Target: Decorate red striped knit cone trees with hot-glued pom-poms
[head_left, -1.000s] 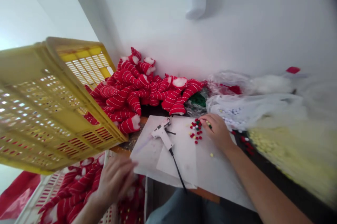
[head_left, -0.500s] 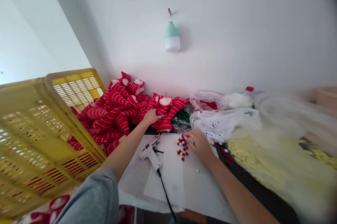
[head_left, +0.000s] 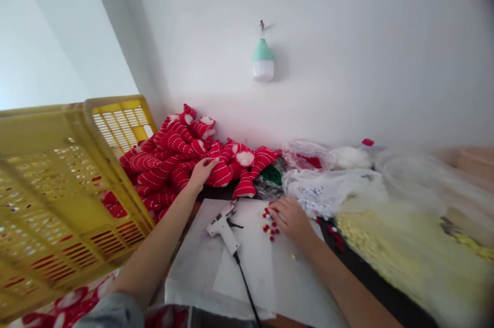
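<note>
My left hand [head_left: 202, 172] is at the front of a heap of red stuffed pieces with white stitched stripes. Its fingers are closed on one red striped stuffed piece [head_left: 221, 176], whose far side is hidden. My right hand [head_left: 292, 219] rests on the white paper with its fingertips drawn together at a small cluster of pompoms [head_left: 271, 231], mostly red with some white and yellow. What the fingertips pinch, if anything, is too small to make out. Between the hands lies a white glue gun [head_left: 224, 229], its nozzle toward the heap.
A yellow plastic crate [head_left: 46, 179] stands at the left. Along the right are a bag of white bits [head_left: 332, 186], a large bag of yellow pieces [head_left: 401, 235] and loose red pompoms [head_left: 337, 239]. The glue gun's black cord [head_left: 246, 287] runs off the near edge. A lamp [head_left: 263, 63] hangs on the wall.
My left hand has moved left across the heap, and the red stuffed piece under it has shifted with it. My right hand stays at the pompoms. The view has turned slightly left.
</note>
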### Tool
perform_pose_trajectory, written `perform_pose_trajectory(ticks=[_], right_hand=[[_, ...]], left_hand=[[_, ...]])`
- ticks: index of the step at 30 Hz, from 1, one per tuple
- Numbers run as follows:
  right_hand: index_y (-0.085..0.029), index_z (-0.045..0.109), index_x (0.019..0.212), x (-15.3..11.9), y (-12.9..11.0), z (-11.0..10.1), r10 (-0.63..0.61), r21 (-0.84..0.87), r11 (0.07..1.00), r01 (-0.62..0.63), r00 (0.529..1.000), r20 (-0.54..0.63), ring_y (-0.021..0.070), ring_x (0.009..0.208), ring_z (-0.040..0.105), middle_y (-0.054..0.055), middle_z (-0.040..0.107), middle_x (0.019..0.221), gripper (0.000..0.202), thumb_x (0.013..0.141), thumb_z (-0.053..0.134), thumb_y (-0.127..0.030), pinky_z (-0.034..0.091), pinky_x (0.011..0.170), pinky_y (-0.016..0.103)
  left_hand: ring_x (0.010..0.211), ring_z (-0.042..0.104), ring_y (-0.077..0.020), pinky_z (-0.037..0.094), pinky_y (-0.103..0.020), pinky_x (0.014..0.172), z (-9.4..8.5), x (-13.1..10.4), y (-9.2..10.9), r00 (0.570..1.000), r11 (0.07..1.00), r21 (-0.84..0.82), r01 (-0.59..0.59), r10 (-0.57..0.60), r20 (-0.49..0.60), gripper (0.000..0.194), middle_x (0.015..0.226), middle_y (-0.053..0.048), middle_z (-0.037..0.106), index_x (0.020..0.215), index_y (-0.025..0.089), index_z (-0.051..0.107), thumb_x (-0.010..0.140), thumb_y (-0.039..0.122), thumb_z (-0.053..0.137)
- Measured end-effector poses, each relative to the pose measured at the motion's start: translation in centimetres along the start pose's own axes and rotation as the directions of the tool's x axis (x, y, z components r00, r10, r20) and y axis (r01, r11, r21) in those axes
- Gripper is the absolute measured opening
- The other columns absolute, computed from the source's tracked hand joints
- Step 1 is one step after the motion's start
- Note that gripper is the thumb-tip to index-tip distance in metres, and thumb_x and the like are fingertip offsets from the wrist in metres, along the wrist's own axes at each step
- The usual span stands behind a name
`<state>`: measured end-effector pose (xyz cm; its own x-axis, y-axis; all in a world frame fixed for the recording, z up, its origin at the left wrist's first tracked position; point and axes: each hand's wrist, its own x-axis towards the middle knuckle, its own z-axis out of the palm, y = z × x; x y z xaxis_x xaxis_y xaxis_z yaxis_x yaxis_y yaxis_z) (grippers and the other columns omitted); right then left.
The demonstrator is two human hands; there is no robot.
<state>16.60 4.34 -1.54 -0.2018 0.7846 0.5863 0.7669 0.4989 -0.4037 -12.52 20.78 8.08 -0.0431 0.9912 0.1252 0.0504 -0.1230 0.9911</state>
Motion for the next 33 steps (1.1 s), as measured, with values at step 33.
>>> perform_pose_trajectory(ticks=[33], right_hand=[[-0.027,0.065,0.095,-2.5,-2.2,-2.0,0.571,0.691,0.678,-0.249,0.771,-0.282,0.0262,0.085,0.071,0.006,0.073,0.089,0.031,0.096,0.051,-0.054,0.058,0.079,0.040]], left_hand=[[0.107,0.075,-0.0315,0.060,-0.042,0.093,8.9,-8.8,-2.9,0.883,0.704,-0.550,0.449,-0.256,0.394,0.064,0.107,-0.014,0.080,0.123,0.016,0.070,0.100,0.069,0.043]])
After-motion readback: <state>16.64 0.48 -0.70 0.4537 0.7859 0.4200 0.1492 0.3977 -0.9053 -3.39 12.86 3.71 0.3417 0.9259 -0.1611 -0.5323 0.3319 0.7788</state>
